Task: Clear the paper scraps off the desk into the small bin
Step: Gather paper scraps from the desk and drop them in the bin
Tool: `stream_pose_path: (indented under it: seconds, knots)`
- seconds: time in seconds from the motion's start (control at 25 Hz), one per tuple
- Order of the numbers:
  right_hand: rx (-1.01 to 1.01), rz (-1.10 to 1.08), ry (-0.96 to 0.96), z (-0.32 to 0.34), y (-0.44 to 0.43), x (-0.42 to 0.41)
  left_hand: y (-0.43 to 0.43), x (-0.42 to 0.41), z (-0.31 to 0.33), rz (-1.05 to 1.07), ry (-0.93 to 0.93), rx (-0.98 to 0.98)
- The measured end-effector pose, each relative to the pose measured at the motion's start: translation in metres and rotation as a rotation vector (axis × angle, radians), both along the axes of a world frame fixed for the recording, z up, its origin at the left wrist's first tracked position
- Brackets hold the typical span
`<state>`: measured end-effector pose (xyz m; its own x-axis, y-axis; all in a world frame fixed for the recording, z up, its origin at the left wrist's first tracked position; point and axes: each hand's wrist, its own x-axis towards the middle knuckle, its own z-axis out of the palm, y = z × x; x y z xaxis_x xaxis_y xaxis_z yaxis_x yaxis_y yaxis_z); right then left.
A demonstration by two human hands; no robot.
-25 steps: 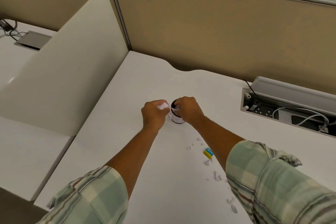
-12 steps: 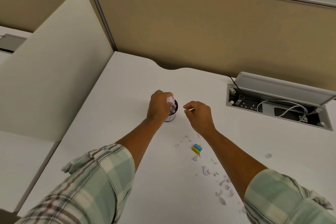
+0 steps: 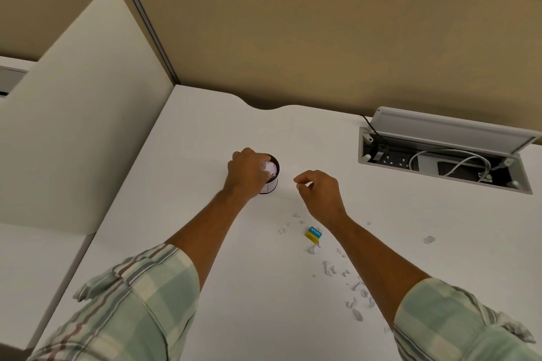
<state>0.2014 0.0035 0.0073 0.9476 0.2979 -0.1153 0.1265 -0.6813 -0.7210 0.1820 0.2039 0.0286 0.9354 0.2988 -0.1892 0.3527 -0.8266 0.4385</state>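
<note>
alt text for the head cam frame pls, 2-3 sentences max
A person's left hand presses crumpled white paper into a small bin on a white desk. The right hand hovers beside it, loosely curled. Paper scraps and a small yellow-blue box lie nearer the person.

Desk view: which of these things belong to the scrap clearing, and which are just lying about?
Part of the job:
- small bin, crumpled paper showing at its mouth
- paper scraps scattered on the desk
- left hand at the bin, right hand beside it

Just lying about:
- yellow and blue box among the scraps
- open cable tray with white cable
</note>
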Motion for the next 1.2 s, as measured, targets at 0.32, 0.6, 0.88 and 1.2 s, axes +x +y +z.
stream_pose_path:
  seconds: [0.32, 0.6, 0.88, 1.2]
  knots:
    - [-0.010, 0.007, 0.011, -0.004, -0.012, -0.014, -0.023, -0.042, -0.027, -0.332, 0.039, 0.489]
    - [-0.035, 0.009, 0.058, -0.006, -0.043, -0.030, -0.021, -0.033, -0.036, -0.385, 0.120, 0.601]
    - [-0.110, -0.038, 0.114, -0.019, -0.082, -0.040, -0.024, -0.022, -0.039, -0.357, 0.123, 0.545]
    - [-0.126, -0.090, 0.152, -0.035, -0.109, -0.053, -0.019, -0.033, -0.035, -0.214, -0.171, 0.323]
